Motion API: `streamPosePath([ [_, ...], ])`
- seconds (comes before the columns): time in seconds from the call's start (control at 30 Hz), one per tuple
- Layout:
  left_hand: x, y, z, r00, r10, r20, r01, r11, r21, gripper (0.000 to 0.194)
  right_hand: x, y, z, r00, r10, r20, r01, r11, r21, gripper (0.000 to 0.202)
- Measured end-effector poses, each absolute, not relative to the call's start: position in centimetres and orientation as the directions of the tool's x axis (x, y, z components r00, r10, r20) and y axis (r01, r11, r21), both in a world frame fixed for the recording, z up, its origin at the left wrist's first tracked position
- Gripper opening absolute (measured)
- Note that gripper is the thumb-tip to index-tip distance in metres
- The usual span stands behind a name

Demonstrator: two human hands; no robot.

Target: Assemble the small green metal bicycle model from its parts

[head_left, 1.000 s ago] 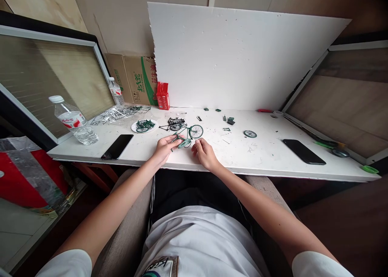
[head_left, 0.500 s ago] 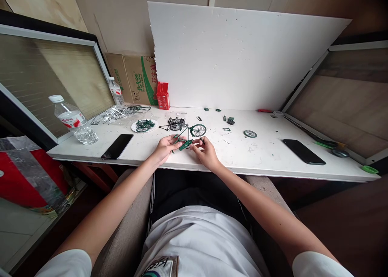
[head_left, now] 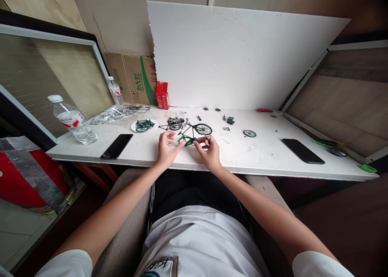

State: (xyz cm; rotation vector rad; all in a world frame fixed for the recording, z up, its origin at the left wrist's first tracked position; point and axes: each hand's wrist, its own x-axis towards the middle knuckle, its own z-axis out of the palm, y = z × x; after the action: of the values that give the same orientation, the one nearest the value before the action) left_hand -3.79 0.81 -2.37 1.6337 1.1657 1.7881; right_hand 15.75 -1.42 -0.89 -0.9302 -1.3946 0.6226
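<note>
A small dark green model bicycle (head_left: 190,139) with one spoked wheel (head_left: 203,129) fitted is just over the table's front half. My right hand (head_left: 209,152) grips the lower part of its frame with thumb and fingers. On the other side is my left hand (head_left: 167,152), its fingers curved but spread apart. That thumb points at the frame's lower left; whether it touches cannot be made out. Right behind the bicycle lie black model parts (head_left: 176,124). A loose green wheel (head_left: 249,133) rests farther right.
A white plate (head_left: 133,128) bears green parts. Phones (head_left: 117,146) (head_left: 303,151) lie left and right. Two water bottles (head_left: 72,120) (head_left: 114,90), a red box (head_left: 163,95) and a carton (head_left: 136,81) stand left. Small parts (head_left: 230,120) are scattered, and a white board (head_left: 242,59) leans behind.
The model bicycle has shifted slightly right and turned, its wheel moving with it. My left hand has loosened from it, fingers spreading. My right hand stays on it.
</note>
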Motion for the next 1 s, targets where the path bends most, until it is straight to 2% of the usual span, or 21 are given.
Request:
streamPosePath([
  [0.07, -3.5, 0.1, -2.3, -0.162, 0.687, 0.708, 0.374, -0.622, 0.688, 0.037, 15.7, -1.5, -1.0, 0.142, 0.812, 0.566, 0.165, 0.545, -0.822, 0.049],
  [0.13, -3.3, -0.5, -2.2, -0.037, 0.643, 0.765, 0.426, -0.682, 0.594, 0.027, 15.7, -1.7, -1.1, 0.148, 0.792, 0.592, 0.177, 0.568, -0.804, 0.049],
  [0.23, -3.0, -1.0, -2.1, 0.106, 0.610, 0.785, 0.402, -0.749, 0.527, 0.035, 15.6, -2.0, -1.3, 0.124, 0.770, 0.626, 0.182, 0.602, -0.777, 0.050],
  [0.33, -2.7, -1.2, -2.4, 0.145, 0.593, 0.792, 0.377, -0.773, 0.510, 0.036, 15.6, -2.2, -1.4, 0.103, 0.749, 0.655, 0.187, 0.632, -0.752, 0.048],
  [0.53, -2.3, -1.6, -2.6, 0.079, 0.635, 0.769, 0.347, -0.740, 0.576, 0.035, 15.6, -2.4, -1.6, 0.070, 0.721, 0.689, 0.151, 0.675, -0.722, 0.043],
  [0.67, -2.1, -2.0, -2.0, 0.019, 0.689, 0.725, 0.312, -0.693, 0.650, 0.024, 15.6, -2.5, -1.7, 0.038, 0.708, 0.705, 0.148, 0.694, -0.705, 0.040],
  [0.9, -1.8, -2.2, -1.6, 0.002, 0.809, 0.588, 0.054, -0.587, 0.808, 0.029, 15.5, -2.7, -1.7, -0.020, 0.676, 0.736, 0.165, 0.729, -0.665, 0.039],
  [1.0, -1.9, -2.0, -1.9, -0.003, 0.827, 0.562, 0.024, -0.562, 0.827, 0.030, 15.5, -2.8, -1.7, -0.045, 0.670, 0.741, 0.193, 0.734, -0.651, 0.038],
])
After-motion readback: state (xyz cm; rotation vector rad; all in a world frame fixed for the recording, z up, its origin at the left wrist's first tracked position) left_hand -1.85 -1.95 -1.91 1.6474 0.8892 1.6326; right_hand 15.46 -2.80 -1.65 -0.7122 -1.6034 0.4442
